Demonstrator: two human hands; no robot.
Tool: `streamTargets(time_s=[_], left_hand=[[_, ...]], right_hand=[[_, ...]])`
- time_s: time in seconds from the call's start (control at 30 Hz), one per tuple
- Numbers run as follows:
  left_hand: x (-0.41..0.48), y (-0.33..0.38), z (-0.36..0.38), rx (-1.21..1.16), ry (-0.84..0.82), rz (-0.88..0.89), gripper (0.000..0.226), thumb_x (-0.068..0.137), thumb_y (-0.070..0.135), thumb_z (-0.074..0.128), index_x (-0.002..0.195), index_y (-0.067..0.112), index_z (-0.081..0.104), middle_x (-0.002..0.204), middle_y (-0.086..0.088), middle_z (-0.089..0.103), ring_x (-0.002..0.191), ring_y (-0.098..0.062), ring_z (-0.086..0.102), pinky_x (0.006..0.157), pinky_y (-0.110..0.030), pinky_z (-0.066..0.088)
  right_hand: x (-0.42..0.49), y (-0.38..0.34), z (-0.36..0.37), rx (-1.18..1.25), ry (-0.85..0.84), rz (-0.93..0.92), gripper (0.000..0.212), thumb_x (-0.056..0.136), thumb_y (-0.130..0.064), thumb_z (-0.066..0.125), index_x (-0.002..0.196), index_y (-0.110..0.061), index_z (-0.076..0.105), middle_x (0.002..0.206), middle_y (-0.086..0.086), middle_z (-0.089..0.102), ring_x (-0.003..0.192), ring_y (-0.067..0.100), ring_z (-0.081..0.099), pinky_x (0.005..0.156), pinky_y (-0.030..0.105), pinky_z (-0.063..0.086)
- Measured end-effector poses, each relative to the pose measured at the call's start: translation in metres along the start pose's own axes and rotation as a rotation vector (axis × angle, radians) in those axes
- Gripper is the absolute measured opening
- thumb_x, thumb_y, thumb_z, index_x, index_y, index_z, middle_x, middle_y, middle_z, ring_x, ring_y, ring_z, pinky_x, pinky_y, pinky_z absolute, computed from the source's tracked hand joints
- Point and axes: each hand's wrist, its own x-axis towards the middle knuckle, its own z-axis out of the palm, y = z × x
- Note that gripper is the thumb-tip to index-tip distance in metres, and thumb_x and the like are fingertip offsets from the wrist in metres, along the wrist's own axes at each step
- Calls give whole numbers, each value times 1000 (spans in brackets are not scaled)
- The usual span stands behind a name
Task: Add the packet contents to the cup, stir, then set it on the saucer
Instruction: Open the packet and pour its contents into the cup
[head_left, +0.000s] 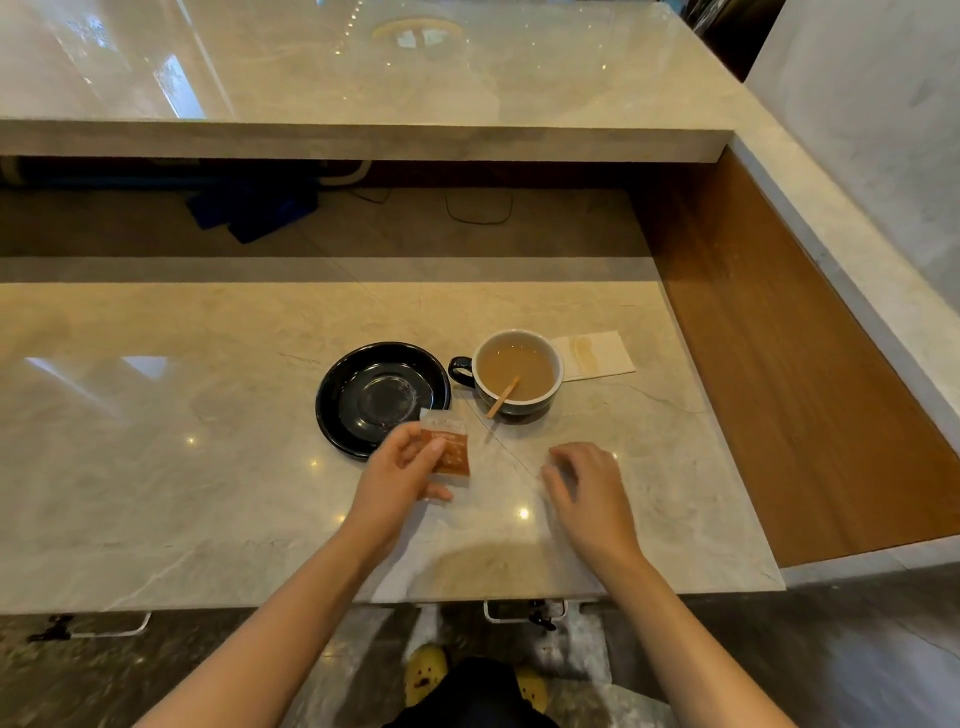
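Observation:
My left hand pinches a small brown packet just above the marble counter, in front of the black saucer. The dark cup, white inside and filled with milky brown drink, stands on the counter right of the saucer, its handle toward the saucer. A wooden stirrer leans in the cup over its near rim. My right hand hovers over the counter in front of the cup with its fingers spread, holding nothing.
A white napkin lies right behind the cup. The marble counter ends at a wooden side panel on the right. A raised marble shelf runs across the back, with dark items and cables beneath it.

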Motion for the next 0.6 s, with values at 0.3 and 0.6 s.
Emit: streamTargets(time_s=[0.3,0.6], left_hand=[[40,28,-13,93,64,55,23,92,7,50,114,13,54,98,-6,69,68,-14,63,60,-20,54],[64,47,7,419,173,163,24,88,16,58,112,20,54,96,8,61,83,-11,62,63,-20,48]], right_hand=[[-5,43,11,-439,-133,-57,75,83,-56,2,145,-14,-3,157,3,-7,140,10,-14,113,26,-10],[-5,47,14,-455,-78,-77,70,88,-54,10,146,-15,2,157,3,1,143,12,-6,116,30,-4]])
